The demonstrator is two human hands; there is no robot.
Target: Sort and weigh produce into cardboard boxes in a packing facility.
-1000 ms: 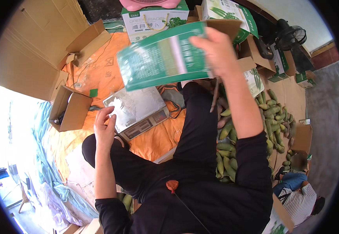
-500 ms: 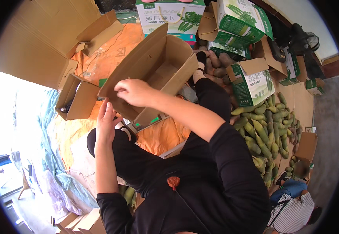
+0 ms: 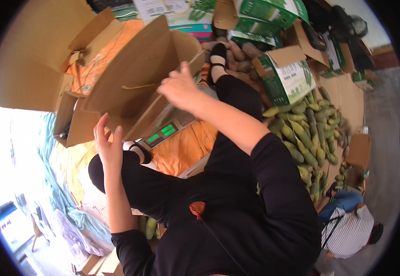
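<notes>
A brown cardboard box (image 3: 131, 69) stands with its top open over a scale with lit green displays (image 3: 162, 133). A short yellow cord (image 3: 138, 86) lies across the inside of its far panel. My right hand (image 3: 179, 91) is over the upper edge of the box's near wall, fingers apart, index finger raised. That hand is slightly blurred, and its contact with the wall is hard to make out. My left hand (image 3: 110, 145) is by the box's near left corner, its fingers spread and holding nothing.
Green radishes (image 3: 308, 138) lie heaped at the right beside a green and white carton (image 3: 285, 78). A small open cardboard box (image 3: 69, 119) stands left of the large one. Orange sheeting (image 3: 181, 149) covers the floor. Another person (image 3: 347, 230) is at the lower right.
My right hand has moved right from the box's left end to its near wall. My left hand has come lower, away from the corner. The cord and more of the scale now show.
</notes>
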